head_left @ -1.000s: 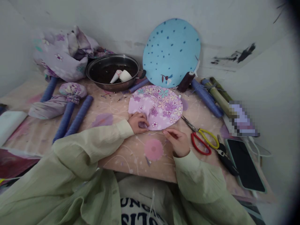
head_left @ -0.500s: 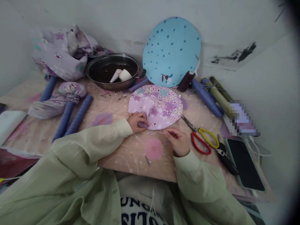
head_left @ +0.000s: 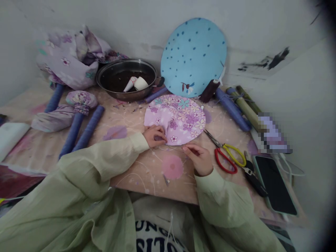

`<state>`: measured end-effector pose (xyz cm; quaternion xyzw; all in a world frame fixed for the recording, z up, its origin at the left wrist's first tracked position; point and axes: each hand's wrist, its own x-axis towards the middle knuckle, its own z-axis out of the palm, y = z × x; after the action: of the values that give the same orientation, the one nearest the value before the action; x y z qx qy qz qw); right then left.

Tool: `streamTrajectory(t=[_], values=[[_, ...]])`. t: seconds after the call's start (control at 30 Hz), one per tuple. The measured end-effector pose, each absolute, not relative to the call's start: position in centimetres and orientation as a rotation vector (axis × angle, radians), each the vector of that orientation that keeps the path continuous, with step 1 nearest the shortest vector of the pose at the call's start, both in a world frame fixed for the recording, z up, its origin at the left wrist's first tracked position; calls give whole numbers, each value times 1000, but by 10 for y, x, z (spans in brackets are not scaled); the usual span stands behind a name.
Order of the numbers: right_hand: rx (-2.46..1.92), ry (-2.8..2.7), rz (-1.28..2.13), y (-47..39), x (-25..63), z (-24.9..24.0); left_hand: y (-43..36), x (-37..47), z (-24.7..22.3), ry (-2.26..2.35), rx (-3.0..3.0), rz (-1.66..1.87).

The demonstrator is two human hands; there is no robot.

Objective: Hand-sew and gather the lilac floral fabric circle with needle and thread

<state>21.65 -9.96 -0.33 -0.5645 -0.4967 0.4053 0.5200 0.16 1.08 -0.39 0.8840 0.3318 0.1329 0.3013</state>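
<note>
A round piece of lilac floral fabric (head_left: pixel 187 120) lies on the table, puckered at its lower left. My left hand (head_left: pixel 154 135) is closed on the fabric's near-left edge, its fingers curled over a fold. At the near edge, right of centre, my right hand (head_left: pixel 201 159) has thumb and forefinger pinched together. Whatever sits between those fingertips is too small to make out. Just right of the fabric lie scissors (head_left: pixel 225 154) with one red and one yellow handle. Behind it stands a dark thread spool (head_left: pixel 209 90).
A blue dotted disc (head_left: pixel 193 56) leans on the wall. The metal pan (head_left: pixel 110 89) holds two pale cones. Blue-wrapped rods (head_left: pixel 90 127) and bundled floral cloth (head_left: pixel 68 66) lie left. At right are bamboo pieces (head_left: pixel 243 105), a black-handled tool (head_left: pixel 254 182) and a phone (head_left: pixel 275 183).
The view has shifted very slightly. My left fingers are a touch further right along the fabric's edge; my right hand keeps its pinch in nearly the same place.
</note>
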Motion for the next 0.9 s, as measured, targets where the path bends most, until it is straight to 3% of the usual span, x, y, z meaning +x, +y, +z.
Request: streamTrajectory(t=[0.9], values=[[-1359, -1199, 977, -100, 215, 0, 10, 4, -6, 929, 2366, 349]])
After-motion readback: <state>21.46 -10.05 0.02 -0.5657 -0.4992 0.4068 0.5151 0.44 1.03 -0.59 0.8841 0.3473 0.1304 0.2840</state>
